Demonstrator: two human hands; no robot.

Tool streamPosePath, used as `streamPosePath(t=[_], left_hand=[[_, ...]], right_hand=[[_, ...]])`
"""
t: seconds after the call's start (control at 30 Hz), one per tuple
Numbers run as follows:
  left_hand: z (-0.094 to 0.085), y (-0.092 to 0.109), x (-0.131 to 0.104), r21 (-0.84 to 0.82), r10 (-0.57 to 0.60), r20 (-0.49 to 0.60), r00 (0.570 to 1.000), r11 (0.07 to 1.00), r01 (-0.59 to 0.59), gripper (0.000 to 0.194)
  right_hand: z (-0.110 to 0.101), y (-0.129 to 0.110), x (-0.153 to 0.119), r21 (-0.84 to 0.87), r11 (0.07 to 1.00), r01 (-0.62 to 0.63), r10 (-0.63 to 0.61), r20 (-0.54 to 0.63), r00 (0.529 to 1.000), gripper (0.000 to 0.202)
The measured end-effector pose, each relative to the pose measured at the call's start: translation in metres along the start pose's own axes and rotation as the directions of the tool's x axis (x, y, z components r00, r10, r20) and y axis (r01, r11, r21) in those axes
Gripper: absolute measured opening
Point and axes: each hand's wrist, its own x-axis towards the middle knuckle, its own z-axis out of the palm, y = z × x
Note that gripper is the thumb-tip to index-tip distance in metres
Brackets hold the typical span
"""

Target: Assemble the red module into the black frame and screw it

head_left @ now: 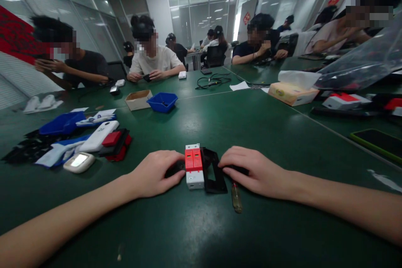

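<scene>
A white-and-red surge protector module (pixel 194 166) stands on the green table in front of me, with two red blocks on its top. Against its right side leans or lies a black plastic frame (pixel 219 178) with an opening. My left hand (pixel 160 171) rests on the table, thumb and forefinger apart, tips at the module's left side; a dark patch between them is unclear. On the other side, my right hand (pixel 256 170) rests with thumb and fingers apart, tips at the frame's right edge. A screwdriver (pixel 236 199) with a clear yellowish handle lies below that hand, its shaft hidden.
Left lie a blue tray (pixel 61 123), gloves, a white case (pixel 99 136), red-and-black parts (pixel 117 144) and a white gadget (pixel 79 162). Ahead are a cardboard box (pixel 138 100) and blue bin (pixel 162 102). A tissue pack (pixel 293 93) and phone (pixel 378 142) lie right. Several people sit beyond.
</scene>
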Motion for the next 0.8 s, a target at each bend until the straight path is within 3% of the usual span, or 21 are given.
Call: streamPosePath(t=[0.13, 0.33, 0.43, 0.67, 0.8], left_hand=[[0.002, 0.001, 0.001, -0.030, -0.016, 0.005, 1.000, 0.999, 0.016, 0.024], [0.008, 0.011, 0.004, -0.115, -0.270, -0.034, 0.962, 0.958, 0.264, 0.020], [0.008, 0.011, 0.005, -0.228, -0.340, -0.012, 0.940, 0.917, 0.328, 0.019], [0.010, 0.006, 0.004, -0.333, -0.353, 0.019, 0.935, 0.880, 0.339, 0.024], [0.008, 0.005, 0.003, -0.362, -0.344, -0.038, 0.938, 0.880, 0.308, 0.031]], right_hand=[[0.000, -0.001, -0.002, -0.005, 1.000, -0.010, 0.010, 0.008, 1.000, 0.018], [-0.001, -0.002, -0.003, -0.001, 1.000, -0.004, 0.004, 0.016, 1.000, 0.018], [-0.001, -0.002, -0.002, -0.001, 1.000, 0.004, -0.004, 0.016, 1.000, 0.017], [-0.002, -0.001, -0.002, -0.007, 1.000, 0.001, -0.001, 0.019, 1.000, 0.018], [-0.001, 0.000, -0.003, -0.009, 1.000, -0.014, 0.014, 0.029, 0.999, 0.018]])
